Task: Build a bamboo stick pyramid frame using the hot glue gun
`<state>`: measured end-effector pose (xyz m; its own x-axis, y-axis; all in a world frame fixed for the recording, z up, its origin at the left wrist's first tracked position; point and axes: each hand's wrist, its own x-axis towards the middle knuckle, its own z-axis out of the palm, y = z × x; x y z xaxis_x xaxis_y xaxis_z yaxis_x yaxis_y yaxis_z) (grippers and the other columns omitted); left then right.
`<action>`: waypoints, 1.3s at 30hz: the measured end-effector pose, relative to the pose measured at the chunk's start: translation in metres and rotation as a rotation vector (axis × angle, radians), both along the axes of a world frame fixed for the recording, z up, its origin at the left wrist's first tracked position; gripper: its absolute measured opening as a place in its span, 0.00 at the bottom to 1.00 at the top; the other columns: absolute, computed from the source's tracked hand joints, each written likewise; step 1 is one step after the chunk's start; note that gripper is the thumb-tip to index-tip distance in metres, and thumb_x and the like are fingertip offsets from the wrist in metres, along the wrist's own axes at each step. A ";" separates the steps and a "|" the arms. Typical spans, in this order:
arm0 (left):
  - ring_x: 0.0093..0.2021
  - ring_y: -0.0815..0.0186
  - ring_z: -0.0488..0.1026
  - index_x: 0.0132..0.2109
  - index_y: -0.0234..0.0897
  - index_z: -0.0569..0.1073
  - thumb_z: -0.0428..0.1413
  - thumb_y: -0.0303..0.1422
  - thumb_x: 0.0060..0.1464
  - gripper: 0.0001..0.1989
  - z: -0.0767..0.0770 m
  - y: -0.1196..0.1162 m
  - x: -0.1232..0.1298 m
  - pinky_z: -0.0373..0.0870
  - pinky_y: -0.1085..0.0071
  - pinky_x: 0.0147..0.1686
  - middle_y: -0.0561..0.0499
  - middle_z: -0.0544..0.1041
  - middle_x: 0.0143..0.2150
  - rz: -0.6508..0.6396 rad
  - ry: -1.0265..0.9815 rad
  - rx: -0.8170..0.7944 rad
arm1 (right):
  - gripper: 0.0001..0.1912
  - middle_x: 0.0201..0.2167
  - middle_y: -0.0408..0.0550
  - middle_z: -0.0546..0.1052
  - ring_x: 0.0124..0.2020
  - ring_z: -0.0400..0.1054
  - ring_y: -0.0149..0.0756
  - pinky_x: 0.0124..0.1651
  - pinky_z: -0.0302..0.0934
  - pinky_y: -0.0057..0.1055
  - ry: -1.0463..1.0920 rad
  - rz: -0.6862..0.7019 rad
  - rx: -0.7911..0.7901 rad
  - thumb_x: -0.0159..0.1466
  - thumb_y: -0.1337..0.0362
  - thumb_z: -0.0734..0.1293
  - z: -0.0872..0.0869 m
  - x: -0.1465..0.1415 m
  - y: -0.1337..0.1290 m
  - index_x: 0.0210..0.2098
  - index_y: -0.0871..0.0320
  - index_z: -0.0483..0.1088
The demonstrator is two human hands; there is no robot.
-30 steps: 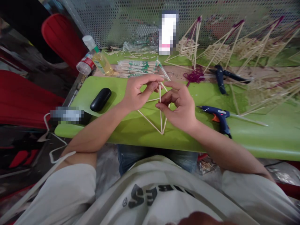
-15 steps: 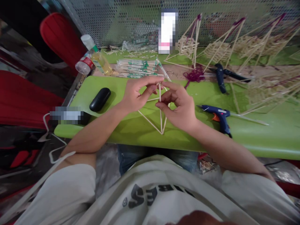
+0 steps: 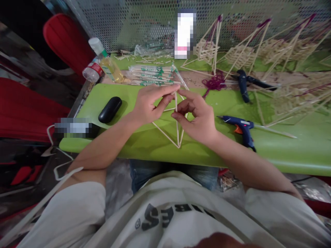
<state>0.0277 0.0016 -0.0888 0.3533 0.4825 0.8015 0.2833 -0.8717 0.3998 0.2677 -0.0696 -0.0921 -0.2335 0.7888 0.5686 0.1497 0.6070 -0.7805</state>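
A frame of thin wooden sticks point(image 3: 165, 134) stands on the green bench, its corner pointing towards me. One stick slants up from that corner to my fingers. My left hand point(image 3: 150, 103) pinches the top end of the frame between thumb and forefinger. Lower down, my right hand point(image 3: 198, 115) grips the slanting stick with thumb and fingers, its forefinger touching the top joint. The exact joint is hidden by my fingertips. To the right of my right hand lies a blue hot glue gun point(image 3: 243, 125) with a glue stick in its back.
Left on the bench point(image 3: 88, 100) are a black case point(image 3: 110, 109) and a bottle of yellow liquid point(image 3: 111, 67). Paper-wrapped chopsticks point(image 3: 151, 74), purple string point(image 3: 214, 82) and dark pliers point(image 3: 243, 86) lie behind. Several stick models point(image 3: 240, 57) stand at the back right.
Almost nothing differs. My left fingers have shifted very slightly at the top of the frame; my right hand holds the same place on the stick.
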 end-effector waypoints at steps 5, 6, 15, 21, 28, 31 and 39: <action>0.44 0.60 0.91 0.75 0.56 0.85 0.58 0.45 0.87 0.20 0.002 -0.002 0.000 0.87 0.60 0.48 0.51 0.94 0.49 -0.023 0.019 0.089 | 0.33 0.43 0.42 0.83 0.39 0.81 0.39 0.46 0.82 0.41 0.015 0.028 0.088 0.76 0.63 0.76 -0.006 0.001 0.003 0.78 0.48 0.73; 0.43 0.61 0.91 0.76 0.55 0.84 0.58 0.43 0.87 0.20 0.003 -0.002 0.001 0.86 0.61 0.47 0.51 0.94 0.49 -0.024 0.014 0.111 | 0.33 0.42 0.42 0.83 0.39 0.81 0.38 0.46 0.82 0.41 0.012 0.032 0.108 0.76 0.63 0.75 -0.007 0.002 0.003 0.79 0.48 0.72; 0.42 0.61 0.91 0.76 0.54 0.84 0.58 0.43 0.87 0.20 0.001 0.001 -0.004 0.86 0.62 0.46 0.51 0.93 0.47 0.025 0.073 0.149 | 0.34 0.43 0.43 0.83 0.39 0.82 0.38 0.46 0.82 0.39 -0.023 0.021 0.139 0.76 0.65 0.75 -0.008 0.003 0.004 0.80 0.49 0.72; 0.41 0.61 0.90 0.78 0.59 0.82 0.58 0.45 0.87 0.21 -0.002 0.007 -0.009 0.85 0.60 0.46 0.51 0.93 0.48 0.003 0.087 0.143 | 0.34 0.43 0.42 0.83 0.39 0.81 0.37 0.45 0.83 0.39 -0.009 0.023 0.151 0.77 0.62 0.75 -0.011 0.004 0.006 0.80 0.47 0.72; 0.36 0.62 0.87 0.84 0.65 0.75 0.55 0.42 0.88 0.26 0.001 0.014 -0.015 0.80 0.58 0.41 0.54 0.92 0.44 0.008 0.145 0.304 | 0.34 0.42 0.43 0.83 0.38 0.80 0.37 0.45 0.83 0.40 -0.013 0.015 0.157 0.76 0.62 0.75 -0.013 0.005 0.005 0.80 0.48 0.73; 0.36 0.62 0.87 0.83 0.63 0.77 0.53 0.46 0.89 0.24 0.001 0.014 -0.017 0.81 0.57 0.43 0.53 0.92 0.43 0.033 0.174 0.253 | 0.34 0.42 0.43 0.84 0.38 0.80 0.37 0.45 0.83 0.40 -0.018 0.015 0.156 0.76 0.62 0.75 -0.012 0.005 0.005 0.80 0.49 0.73; 0.36 0.60 0.86 0.83 0.61 0.76 0.54 0.43 0.88 0.25 0.002 0.012 -0.016 0.78 0.56 0.41 0.52 0.92 0.43 0.069 0.214 0.298 | 0.34 0.42 0.43 0.84 0.38 0.81 0.38 0.44 0.84 0.40 -0.016 0.020 0.169 0.76 0.62 0.75 -0.011 0.005 0.004 0.80 0.47 0.73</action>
<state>0.0113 0.0134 -0.0865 0.5030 0.2678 0.8217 0.3956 -0.9167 0.0566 0.2730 -0.0652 -0.1035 -0.2586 0.6773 0.6888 0.1481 0.7324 -0.6646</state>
